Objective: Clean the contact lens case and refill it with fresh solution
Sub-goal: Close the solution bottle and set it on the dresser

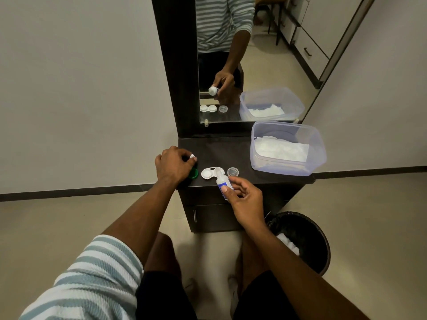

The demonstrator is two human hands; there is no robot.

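A white contact lens case (207,173) lies open on the dark dresser top (231,148), both wells uncovered. My right hand (245,199) holds a small white solution bottle (222,181) with a blue label, tilted with its nozzle over the case's right well. My left hand (173,166) rests at the dresser's left edge with a small white cap (192,156) pinched in its fingertips. A green lid (193,173) lies just under that hand. A clear lid (233,172) sits to the right of the case.
A clear plastic tub (318,155) holding white tissues stands at the back right of the dresser. A mirror (254,65) rises behind. A black bin (300,241) with crumpled white tissue stands on the floor at the right.
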